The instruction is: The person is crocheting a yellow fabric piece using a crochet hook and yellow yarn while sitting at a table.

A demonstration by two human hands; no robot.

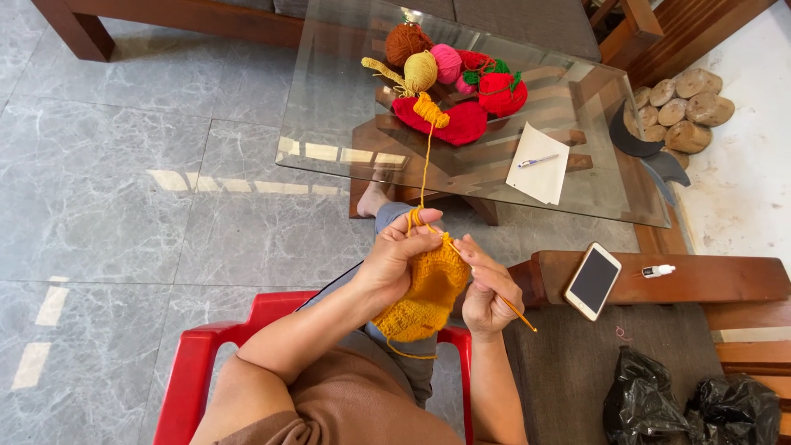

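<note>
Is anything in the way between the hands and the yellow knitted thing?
No. The left hand already holds the yellow crochet piece, and the right hand touches it with the hook. Nothing sits between them.

four yarn balls [420, 72], one phone [593, 280], one pen [537, 161], two black bags [692, 404]

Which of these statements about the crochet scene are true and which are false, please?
1. The left hand holds the yellow crochet piece. True.
2. The right hand holds a pen. False: it holds a crochet hook; the pen lies on the paper.
3. The yarn strand runs up to the glass table. True.
4. The phone lies on the glass table. False: it rests on the wooden armrest.
5. The chair is blue. False: it is red.
</note>
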